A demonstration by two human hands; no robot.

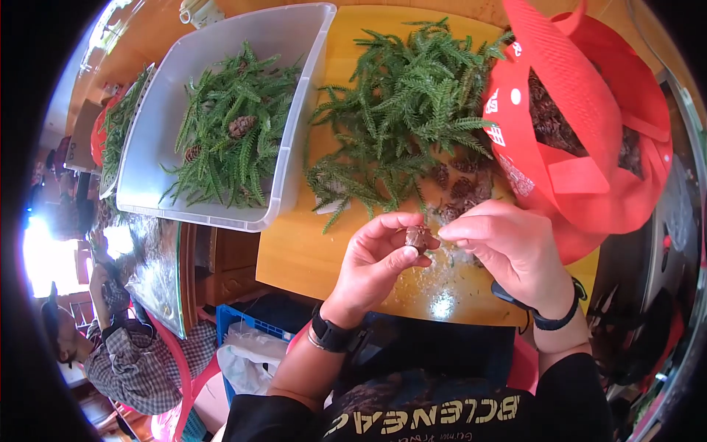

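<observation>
Between the thumb and fingers of my left hand (374, 258) is a small brown pine cone (416, 237), held over the table near its front edge. My right hand (512, 247) is close beside it on the right, thumb and fingertips pinched together by the cone's upper end; whatever they grip is too small to make out. Just beyond my hands, several loose pine cones (462, 188) lie on the yellow tabletop (294, 258). A heap of green artificial pine sprigs (412, 110) spreads behind them.
At the left stands a translucent plastic bin (199, 214) with green sprigs and pine cones inside. A red bag (589, 199) full of pine cones sits at the right. Below the table's left side is a blue crate (254, 324). Another person (140, 361) in a checked shirt works farther left.
</observation>
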